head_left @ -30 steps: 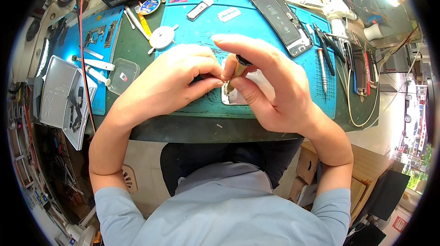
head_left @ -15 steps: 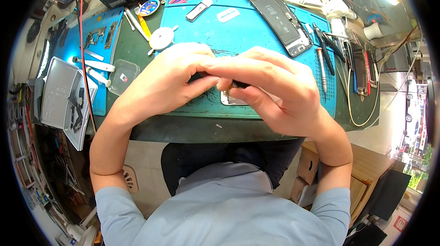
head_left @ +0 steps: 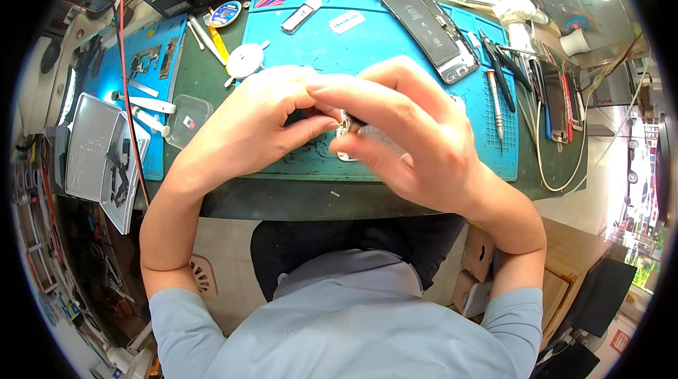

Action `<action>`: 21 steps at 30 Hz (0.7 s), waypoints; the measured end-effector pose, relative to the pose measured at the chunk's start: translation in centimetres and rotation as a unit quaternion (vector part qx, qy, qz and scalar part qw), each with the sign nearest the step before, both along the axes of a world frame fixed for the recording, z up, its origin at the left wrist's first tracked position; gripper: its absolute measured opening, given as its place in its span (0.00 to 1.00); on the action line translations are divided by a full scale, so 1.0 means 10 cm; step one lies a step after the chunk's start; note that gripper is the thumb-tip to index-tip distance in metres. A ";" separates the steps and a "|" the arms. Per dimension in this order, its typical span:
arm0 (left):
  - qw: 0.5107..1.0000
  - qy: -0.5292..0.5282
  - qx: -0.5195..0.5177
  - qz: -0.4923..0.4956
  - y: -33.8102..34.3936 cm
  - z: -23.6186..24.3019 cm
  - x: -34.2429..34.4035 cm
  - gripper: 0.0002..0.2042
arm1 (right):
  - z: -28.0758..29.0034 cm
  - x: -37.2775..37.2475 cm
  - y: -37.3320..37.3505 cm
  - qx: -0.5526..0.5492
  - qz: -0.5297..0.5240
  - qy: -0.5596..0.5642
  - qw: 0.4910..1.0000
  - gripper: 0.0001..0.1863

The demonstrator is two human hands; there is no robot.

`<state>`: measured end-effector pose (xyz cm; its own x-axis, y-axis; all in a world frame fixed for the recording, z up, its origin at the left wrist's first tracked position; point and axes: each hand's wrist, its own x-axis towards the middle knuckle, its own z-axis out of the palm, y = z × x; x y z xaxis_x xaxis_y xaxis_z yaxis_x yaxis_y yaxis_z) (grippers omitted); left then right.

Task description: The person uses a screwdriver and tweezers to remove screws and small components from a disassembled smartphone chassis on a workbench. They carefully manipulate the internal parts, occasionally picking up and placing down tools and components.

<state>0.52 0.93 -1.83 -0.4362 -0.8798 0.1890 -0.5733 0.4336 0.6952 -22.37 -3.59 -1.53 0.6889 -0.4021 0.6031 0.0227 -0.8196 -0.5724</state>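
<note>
My left hand [head_left: 265,114] is closed, its thumb and fingertips pinching a small shiny part [head_left: 343,123] with metallic and dark bits; its kind cannot be made out. Facing it, my right hand [head_left: 424,135] has thumb and forefinger spread around that part, the forefinger reaching to the left hand's knuckles. Whether its other fingers touch the part is hidden. Beneath the right thumb shows the edge of a white-rimmed flat piece [head_left: 345,156], mostly covered by the hand. Both hands are above a blue work mat [head_left: 318,44].
An opened phone [head_left: 427,33] lies at the mat's far right, beside black cutters [head_left: 500,72] and a screwdriver [head_left: 494,104]. A razor blade [head_left: 346,22], a craft knife [head_left: 302,14] and a white round disc [head_left: 245,61] lie beyond my hands. Left are a clear box [head_left: 189,121] and an open case [head_left: 95,139].
My right thumb and forefinger have spread apart, and the small shiny part now shows between the hands. The right hand covers more of the white-rimmed piece. The left hand stays nearly still.
</note>
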 end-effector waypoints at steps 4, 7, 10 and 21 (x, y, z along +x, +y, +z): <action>1.000 -0.006 0.004 -0.013 -0.01 0.02 0.02 0.06 | 0.00 0.02 0.02 0.019 -0.002 -0.003 1.000 0.27; 1.000 -0.007 0.005 0.001 0.00 0.02 0.00 0.06 | 0.02 0.00 -0.02 -0.033 0.007 0.004 0.999 0.27; 1.000 -0.006 0.000 -0.015 -0.01 0.01 0.03 0.06 | -0.05 0.03 0.00 0.002 -0.003 -0.016 1.000 0.29; 1.000 -0.005 0.020 -0.016 0.00 0.00 0.03 0.06 | -0.03 0.02 0.01 0.030 0.001 -0.005 1.000 0.32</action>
<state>0.79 0.90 -1.83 -0.4652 -0.8724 0.1497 -0.5664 0.4233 0.7071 -22.21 -3.46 -1.79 0.6841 -0.4363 0.5845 0.0310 -0.7832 -0.6210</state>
